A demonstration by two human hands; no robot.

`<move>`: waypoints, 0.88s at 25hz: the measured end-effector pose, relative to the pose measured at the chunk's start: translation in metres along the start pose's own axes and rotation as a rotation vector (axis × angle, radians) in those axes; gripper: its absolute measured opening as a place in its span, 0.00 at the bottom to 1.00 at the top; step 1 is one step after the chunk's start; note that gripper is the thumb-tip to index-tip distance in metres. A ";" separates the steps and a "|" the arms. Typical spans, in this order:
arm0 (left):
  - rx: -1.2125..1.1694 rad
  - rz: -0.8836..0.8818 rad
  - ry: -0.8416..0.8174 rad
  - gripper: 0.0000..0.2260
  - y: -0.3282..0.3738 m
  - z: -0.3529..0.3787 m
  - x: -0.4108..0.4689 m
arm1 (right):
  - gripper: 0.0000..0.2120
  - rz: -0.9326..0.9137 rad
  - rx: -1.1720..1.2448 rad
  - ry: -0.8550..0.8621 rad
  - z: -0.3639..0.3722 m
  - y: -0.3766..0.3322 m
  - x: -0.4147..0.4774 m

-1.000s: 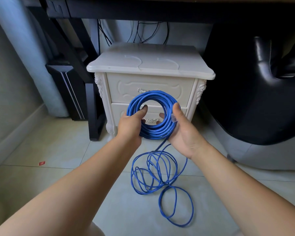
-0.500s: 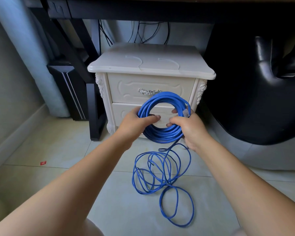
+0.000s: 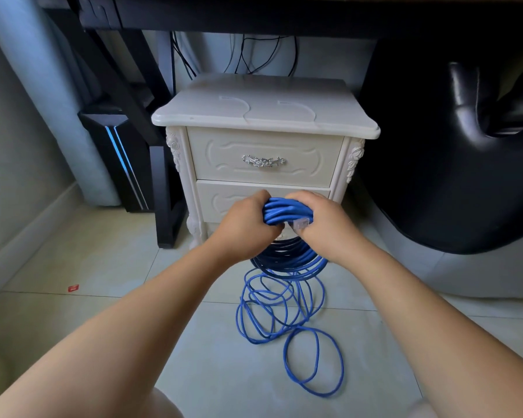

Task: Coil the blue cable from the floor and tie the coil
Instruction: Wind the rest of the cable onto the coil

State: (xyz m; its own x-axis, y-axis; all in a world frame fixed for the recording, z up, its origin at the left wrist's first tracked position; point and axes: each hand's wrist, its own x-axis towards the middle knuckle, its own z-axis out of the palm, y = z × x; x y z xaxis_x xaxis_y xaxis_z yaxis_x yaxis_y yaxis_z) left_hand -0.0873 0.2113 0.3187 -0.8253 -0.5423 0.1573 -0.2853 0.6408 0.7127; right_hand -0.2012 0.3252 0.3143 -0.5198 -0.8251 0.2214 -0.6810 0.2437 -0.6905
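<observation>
Item: blue cable [image 3: 286, 210], partly wound.

- Coil: we hold the wound part, a bundle of many turns, up off the floor [image 3: 103, 267] in front of the lower drawer of a white nightstand [image 3: 263, 116].
- Our left hand [image 3: 246, 229] has its fingers curled round the top of the coil from the left.
- Our right hand [image 3: 325, 227] wraps its fingers round the same bundle from the right, and the two hands nearly touch.
- A clear plug [image 3: 302, 223] lies against the coil beside our right thumb.
- The coil's lower arc hangs below our wrists.
- Remainder: loose loops [image 3: 272, 312] lie on the floor directly beneath the coil, the largest loop nearest us.

Surroundings:
- A silver handle [image 3: 263, 161] on the nightstand's upper drawer.
- A dark computer tower [image 3: 115, 158] to the left.
- A black chair [image 3: 450, 146] to the right.
- A red scrap [image 3: 73, 288] on the floor towards the left wall.
</observation>
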 end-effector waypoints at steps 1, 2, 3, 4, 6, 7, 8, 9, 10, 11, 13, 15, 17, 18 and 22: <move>-0.056 -0.024 0.031 0.05 0.001 0.001 0.000 | 0.18 0.011 0.056 0.028 0.000 -0.002 0.000; -0.140 -0.059 0.051 0.05 0.003 0.001 0.000 | 0.17 0.034 0.124 0.059 -0.001 -0.003 0.001; -0.245 -0.104 0.066 0.05 0.004 0.000 0.001 | 0.16 0.069 0.199 0.078 -0.004 -0.004 0.001; -0.363 -0.154 0.081 0.05 0.004 -0.002 0.002 | 0.16 0.113 0.278 0.087 -0.006 -0.005 0.002; -0.618 -0.263 0.134 0.07 0.004 -0.005 0.004 | 0.15 0.249 0.467 0.082 -0.008 -0.004 0.002; -0.742 -0.318 0.163 0.07 0.004 -0.006 0.005 | 0.14 0.342 0.587 0.057 -0.007 -0.003 0.001; -0.857 -0.368 0.189 0.07 0.004 -0.008 0.005 | 0.13 0.430 0.717 0.016 -0.003 -0.004 -0.001; -0.961 -0.410 0.209 0.07 0.005 -0.008 0.006 | 0.13 0.486 0.830 -0.015 0.003 -0.005 -0.003; -1.046 -0.439 0.223 0.07 0.005 -0.008 0.005 | 0.14 0.517 0.920 -0.013 0.009 -0.006 -0.004; -1.104 -0.454 0.232 0.06 0.005 -0.007 0.005 | 0.14 0.529 0.996 0.018 0.014 -0.008 -0.004; -1.149 -0.452 0.216 0.06 0.003 -0.003 0.003 | 0.14 0.539 1.115 0.113 0.019 -0.011 -0.004; -1.131 -0.428 0.166 0.07 0.002 0.002 0.002 | 0.16 0.555 1.131 0.172 0.019 -0.011 -0.004; -0.983 -0.390 0.111 0.09 0.001 0.004 0.001 | 0.17 0.564 1.100 0.201 0.015 -0.009 -0.003; -0.876 -0.365 0.077 0.11 0.000 0.002 0.001 | 0.17 0.567 1.088 0.212 0.012 -0.009 -0.003; -0.738 -0.226 -0.246 0.41 -0.015 -0.012 0.002 | 0.17 0.507 0.783 0.256 -0.001 -0.009 -0.001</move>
State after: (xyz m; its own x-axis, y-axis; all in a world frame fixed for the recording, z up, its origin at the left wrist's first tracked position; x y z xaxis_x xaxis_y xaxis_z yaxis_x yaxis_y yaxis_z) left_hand -0.0791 0.1940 0.3170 -0.8943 -0.4255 -0.1383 -0.1338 -0.0405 0.9902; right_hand -0.1951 0.3245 0.3215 -0.8169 -0.5570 -0.1497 0.1437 0.0548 -0.9881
